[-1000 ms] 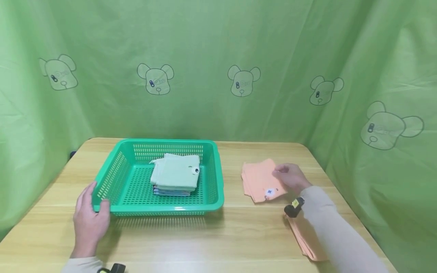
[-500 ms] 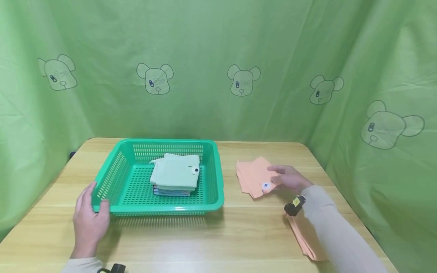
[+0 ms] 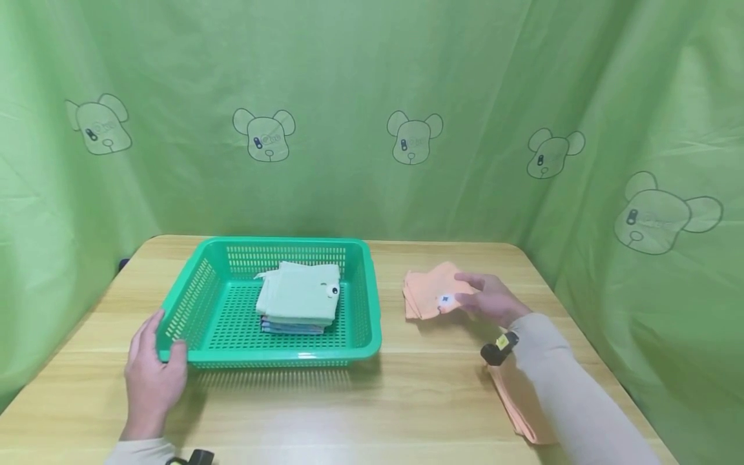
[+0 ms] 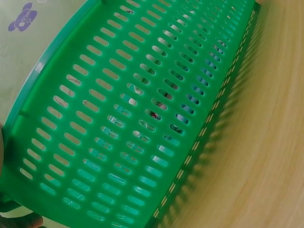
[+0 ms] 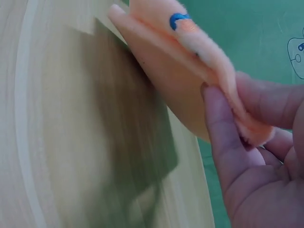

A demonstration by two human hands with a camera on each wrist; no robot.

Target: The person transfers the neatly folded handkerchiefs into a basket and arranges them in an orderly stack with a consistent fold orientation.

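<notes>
Folded peach-orange fleece cloth (image 3: 431, 294) with a small white-and-blue patch sits pinched in the right hand (image 3: 489, 301), lifted off the pale wooden table (image 3: 372, 400), with its shadow on the wood below; the right wrist view shows the thumb (image 5: 223, 137) pressed on one face of the cloth (image 5: 190, 71) and the other fingers curled behind it, clamping the folded edge. At 9 o'clock from this cloth stands a green slotted plastic basket (image 3: 360, 290), close by but apart from it. Inside the basket lies a stack of folded cloths, pale green on top and blue beneath (image 3: 299, 298). At 5 o'clock from the held cloth, another peach-orange cloth (image 3: 517, 403) lies flat on the table, partly under the right sleeve. The left hand (image 3: 152, 378) rests at the basket's near left corner, fingers fairly straight and together, touching the rim, thumb on the front edge. Green bear-printed curtain (image 3: 372, 116) hangs behind the table at 12 o'clock
</notes>
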